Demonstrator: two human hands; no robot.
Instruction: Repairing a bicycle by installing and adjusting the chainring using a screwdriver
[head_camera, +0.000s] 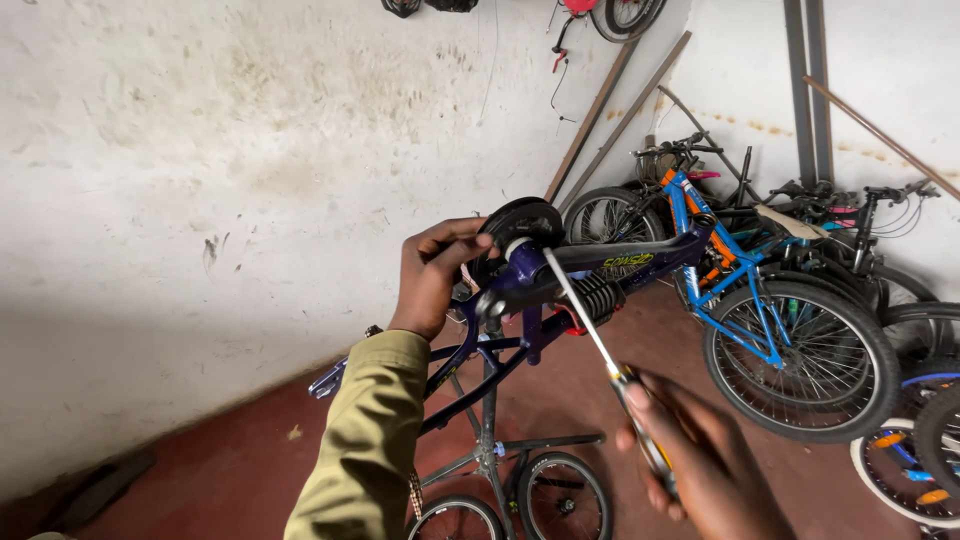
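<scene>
My left hand (432, 275), in an olive sleeve, grips a dark blue bicycle frame (590, 268) near its round black end part (520, 225). The frame is held up in front of me and carries a black coil spring with red ends (592, 300). In my right hand (700, 455) I hold a screwdriver (590, 335). Its long metal shaft runs up and left, and the tip rests at the silver fitting by the black round part.
A metal work stand (487, 430) and two small wheels (555, 495) sit below on the red floor. Several bicycles, one bright blue (745, 300), lean at the right. A stained white wall fills the left; metal bars (600, 110) lean in the corner.
</scene>
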